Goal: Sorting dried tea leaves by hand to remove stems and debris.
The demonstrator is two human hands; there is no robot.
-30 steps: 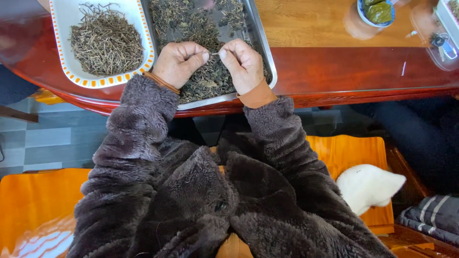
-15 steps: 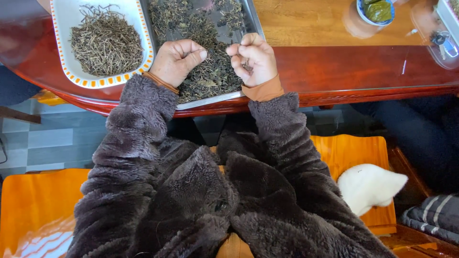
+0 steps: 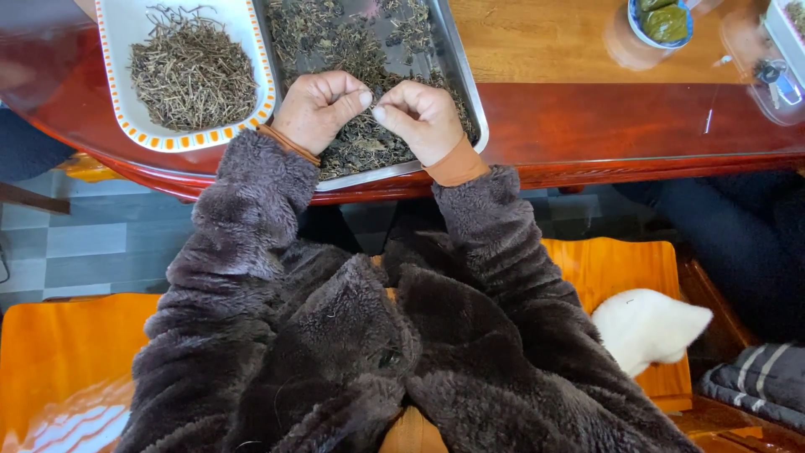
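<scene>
Your two hands meet over the near half of the metal tray (image 3: 459,92), knuckles up toward the camera. The left hand (image 3: 319,109) and the right hand (image 3: 419,117) curl their fingers inward until thumb and forefinger tips almost touch each other. Whatever sits pinched between them is too small to make out, so you cannot tell for certain whether each hand grasps a piece or is simply clenched. The tray carries a spread of dark dried herb (image 3: 344,42), leaves and bits mixed; your hands hide part of it, and the tray's far end is cut off by the top edge.

To your left lies one white dish (image 3: 113,75) with an orange-dotted rim, holding a single heap of thin dried stems (image 3: 193,71); its far edge is cut off too. Both vessels rest on the red-brown worktop (image 3: 604,117).

At the upper right, one blue-rimmed cup (image 3: 662,21) with something green in it is half out of view, and beside it a clear lid or container is too glared to read. Your furry dark sleeves (image 3: 251,218) cover both forearms. One white cushion-like shape (image 3: 646,323) lies on the orange seat (image 3: 612,268) at your right.
</scene>
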